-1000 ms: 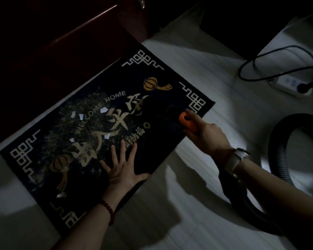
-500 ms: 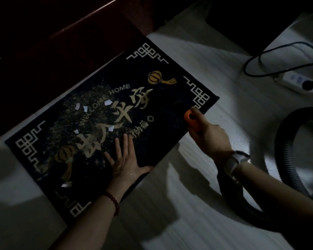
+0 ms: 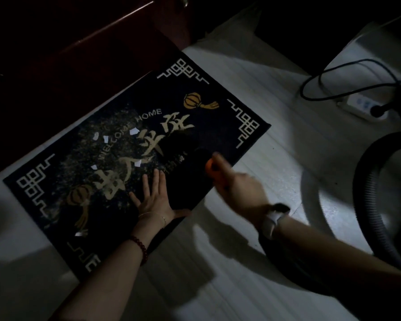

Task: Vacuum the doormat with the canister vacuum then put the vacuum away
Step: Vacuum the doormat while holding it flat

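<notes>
Orange vacuum handle (image 3: pixel 214 172) in blurred right hand (image 3: pixel 242 193) grip (seemingly clasped), left hand (image 3: pixel 153 200) flat on doormat (image 3: pixel 218 126) near paper scraps (image 3: pixel 133 131).

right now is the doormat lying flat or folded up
Flat and spread out. The doormat shows all its corner patterns against the floor, and the left hand presses on it with straight fingers near its near edge.

We read "WELCOME HOME" in pale capitals arching across the dark doormat (image 3: pixel 218 107). Beneath it run large gold Chinese characters, too dim and stylised for us to read. Smaller characters nearby are blurred. We make out nothing else.
</notes>
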The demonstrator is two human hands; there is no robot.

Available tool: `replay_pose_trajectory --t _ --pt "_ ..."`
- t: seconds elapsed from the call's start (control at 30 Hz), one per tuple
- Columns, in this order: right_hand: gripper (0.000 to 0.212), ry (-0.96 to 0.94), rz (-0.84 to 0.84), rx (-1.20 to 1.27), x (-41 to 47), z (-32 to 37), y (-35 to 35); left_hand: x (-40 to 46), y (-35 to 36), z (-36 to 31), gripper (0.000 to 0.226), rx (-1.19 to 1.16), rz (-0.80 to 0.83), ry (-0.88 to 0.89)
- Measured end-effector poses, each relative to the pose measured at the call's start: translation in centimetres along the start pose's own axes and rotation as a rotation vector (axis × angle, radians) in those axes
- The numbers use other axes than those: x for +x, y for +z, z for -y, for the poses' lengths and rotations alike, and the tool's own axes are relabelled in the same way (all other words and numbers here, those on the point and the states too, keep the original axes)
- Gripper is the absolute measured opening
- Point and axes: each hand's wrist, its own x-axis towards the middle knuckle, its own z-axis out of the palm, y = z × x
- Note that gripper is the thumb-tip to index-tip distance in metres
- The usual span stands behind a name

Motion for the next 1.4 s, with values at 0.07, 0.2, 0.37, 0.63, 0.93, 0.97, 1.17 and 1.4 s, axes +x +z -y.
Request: replay_pose_trajectory --t 0.07,0.2,0.37,0.63,0.93,0.97,1.17,1.4 --pt "0.060 -0.067 0.019 -0.025 -1.4 0.2 0.9 -0.5 -0.5 0.5 0.118 -0.027 -0.024 0.030" --pt "0.061 -0.040 -0.007 -0.007 -0.6 -0.7 -0.2 -4.0 0.3 3.8 0.095 0.019 -0.189 0.106" --pt "0.060 0.002 -0.002 -0.032 -0.7 1.6 1.0 -10.4 3.4 10.5 0.094 -0.090 -0.148 -0.047" --pt "0.057 -0.003 -0.054 0.006 -2.0 1.9 2.1 -11.1 4.5 15.3 0.107 0.018 0.043 0.004" --pt "0.063 0.113 0.055 -0.109 -7.1 3.6 2.3 -9.4 3.9 15.6 0.103 0.127 0.093 0.059" --pt "0.063 0.116 0.084 -0.121 -8.1 4.4 2.6 -9.5 3.8 15.6 0.102 0.131 0.092 0.066" --pt "0.064 -0.034 0.275 -0.174 -13.9 9.4 5.3 -10.2 3.7 17.0 0.096 0.112 0.119 0.089" --pt "0.054 0.302 -0.080 0.071 -9.9 3.9 3.6 -9.9 5.5 17.9 0.097 0.054 0.004 0.102"
